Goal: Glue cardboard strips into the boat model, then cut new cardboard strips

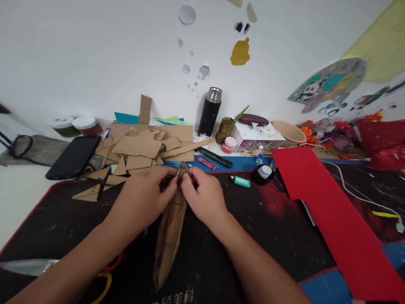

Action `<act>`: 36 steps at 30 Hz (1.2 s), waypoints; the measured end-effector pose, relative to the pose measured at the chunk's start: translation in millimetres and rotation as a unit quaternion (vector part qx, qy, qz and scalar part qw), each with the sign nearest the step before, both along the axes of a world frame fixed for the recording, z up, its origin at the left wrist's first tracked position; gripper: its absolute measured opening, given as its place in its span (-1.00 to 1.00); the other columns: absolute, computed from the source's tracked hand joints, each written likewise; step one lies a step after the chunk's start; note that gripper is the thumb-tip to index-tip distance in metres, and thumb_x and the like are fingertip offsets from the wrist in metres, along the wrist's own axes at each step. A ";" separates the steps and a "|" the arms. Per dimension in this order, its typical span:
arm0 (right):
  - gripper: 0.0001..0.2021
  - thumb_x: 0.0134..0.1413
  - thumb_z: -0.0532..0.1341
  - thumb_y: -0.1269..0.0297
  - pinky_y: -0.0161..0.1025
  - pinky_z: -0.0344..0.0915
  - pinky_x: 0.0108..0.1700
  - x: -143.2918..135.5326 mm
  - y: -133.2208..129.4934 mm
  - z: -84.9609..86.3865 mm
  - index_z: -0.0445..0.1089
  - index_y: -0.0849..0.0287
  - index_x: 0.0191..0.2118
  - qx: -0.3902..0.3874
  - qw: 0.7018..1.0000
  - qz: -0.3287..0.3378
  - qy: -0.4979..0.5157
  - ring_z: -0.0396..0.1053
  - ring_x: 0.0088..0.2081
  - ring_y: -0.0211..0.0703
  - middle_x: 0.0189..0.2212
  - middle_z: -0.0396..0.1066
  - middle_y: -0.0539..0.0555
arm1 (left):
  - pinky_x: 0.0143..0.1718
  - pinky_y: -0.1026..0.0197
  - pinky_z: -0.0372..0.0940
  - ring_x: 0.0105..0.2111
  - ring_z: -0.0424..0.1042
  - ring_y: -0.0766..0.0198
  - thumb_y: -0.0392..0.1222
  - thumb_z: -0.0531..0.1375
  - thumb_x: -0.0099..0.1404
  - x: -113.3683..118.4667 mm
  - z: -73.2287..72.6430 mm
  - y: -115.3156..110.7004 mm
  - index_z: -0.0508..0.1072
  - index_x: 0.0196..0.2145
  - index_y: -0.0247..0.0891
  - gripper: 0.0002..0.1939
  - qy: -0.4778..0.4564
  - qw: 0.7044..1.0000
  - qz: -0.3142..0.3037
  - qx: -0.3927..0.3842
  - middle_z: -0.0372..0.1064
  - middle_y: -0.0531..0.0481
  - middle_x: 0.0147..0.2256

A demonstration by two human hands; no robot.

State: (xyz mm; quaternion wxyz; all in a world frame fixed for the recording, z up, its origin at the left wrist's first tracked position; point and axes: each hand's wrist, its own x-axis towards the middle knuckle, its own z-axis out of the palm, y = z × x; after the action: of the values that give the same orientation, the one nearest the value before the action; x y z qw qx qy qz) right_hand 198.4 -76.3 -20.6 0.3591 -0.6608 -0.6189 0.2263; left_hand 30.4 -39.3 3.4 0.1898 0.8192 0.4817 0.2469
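Brown card (172, 228) angles toward six o'clock over the worktop (17, 198). At its twelve-o'clock tip, the left hand (147, 192) and right hand (205, 196) have fingers clamped on it. The step seems to be pinching its edges together; further pressing calls for light, even pressure.

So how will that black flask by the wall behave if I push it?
The flask would probably tip if pushed high up, being tall and narrow. Once down, its round body would likely roll. It looks stiff, with a shiny metal top, so I'd expect little give.
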 end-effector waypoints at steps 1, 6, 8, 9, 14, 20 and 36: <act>-0.79 0.36 0.19 0.20 -0.24 -0.01 -0.37 -0.2 0.0 0.3 0.43 0.09 -0.34 -0.005 1.000 -0.003 -0.012 0.25 -0.47 -0.16 -0.53 0.37 -0.05 | -0.20 0.04 0.39 -0.26 0.64 -0.02 0.00 0.09 0.41 0.6 -1.5 -0.5 0.65 -0.17 -0.17 -0.65 0.003 1.000 0.000 0.000 0.69 -0.09 -0.26; -0.81 0.37 0.20 0.22 -0.24 -0.04 -0.37 0.8 1.1 -0.8 0.45 0.08 -0.31 -0.019 0.998 -0.005 -0.052 0.26 -0.45 -0.15 -0.52 0.40 -0.04 | -0.18 0.01 0.41 -0.26 0.64 -0.04 -0.03 0.09 0.41 2.7 -6.9 -3.0 0.65 -0.20 -0.15 -0.67 0.013 1.000 -0.004 0.013 0.68 -0.11 -0.25; -0.82 0.38 0.20 0.22 -0.24 -0.05 -0.37 1.6 1.7 -1.6 0.47 0.08 -0.30 -0.019 0.998 -0.003 -0.058 0.28 -0.43 -0.14 -0.50 0.43 -0.03 | -0.19 0.01 0.42 -0.26 0.64 -0.04 -0.02 0.10 0.41 2.8 -7.6 -3.1 0.65 -0.21 -0.14 -0.67 0.004 1.000 0.000 0.010 0.69 -0.10 -0.25; -0.81 0.38 0.20 0.22 -0.23 -0.05 -0.37 1.9 1.8 -1.8 0.47 0.09 -0.30 -0.019 0.998 -0.003 -0.061 0.29 -0.43 -0.14 -0.50 0.44 -0.02 | -0.19 0.01 0.43 -0.27 0.64 -0.03 -0.01 0.11 0.40 2.6 -7.8 -2.9 0.66 -0.20 -0.13 -0.67 -0.005 1.000 0.000 0.001 0.69 -0.09 -0.25; -0.80 0.41 0.20 0.23 -0.23 -0.02 -0.36 2.9 2.0 -0.9 0.49 0.09 -0.29 -0.022 0.997 0.001 -0.067 0.35 -0.41 -0.13 -0.47 0.49 -0.01 | -0.13 0.02 0.47 -0.21 0.67 -0.01 0.04 0.14 0.41 1.3 -8.5 -1.5 0.70 -0.08 -0.11 -0.63 -0.052 0.998 -0.003 -0.037 0.73 -0.05 -0.16; -0.80 0.43 0.19 0.24 -0.21 -0.03 -0.34 2.2 1.2 2.5 0.50 0.10 -0.26 -0.027 0.996 0.013 -0.087 0.42 -0.38 -0.11 -0.44 0.54 0.01 | -0.10 -0.04 0.50 -0.17 0.68 -0.09 0.08 0.13 0.38 3.2 -8.4 -4.9 0.72 -0.10 -0.10 -0.59 -0.030 0.999 0.020 -0.010 0.74 -0.08 -0.14; -0.77 0.48 0.14 0.21 -0.15 -0.09 -0.36 1.3 -1.0 10.3 0.54 0.11 -0.08 -0.042 0.980 0.014 -0.195 0.50 -0.36 -0.04 -0.35 0.65 0.07 | -0.04 -0.03 0.53 -0.17 0.69 -0.11 0.27 0.25 0.23 7.7 -9.2 0.3 0.77 -0.21 0.02 -0.59 -0.123 0.975 0.102 -0.153 0.76 0.03 -0.19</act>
State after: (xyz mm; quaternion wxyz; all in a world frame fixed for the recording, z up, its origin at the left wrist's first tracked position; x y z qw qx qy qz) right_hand 199.6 -77.3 -10.3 0.2008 -0.6979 -0.6762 0.1240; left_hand 38.1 -39.0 -5.9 0.3445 0.6901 0.5678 0.2874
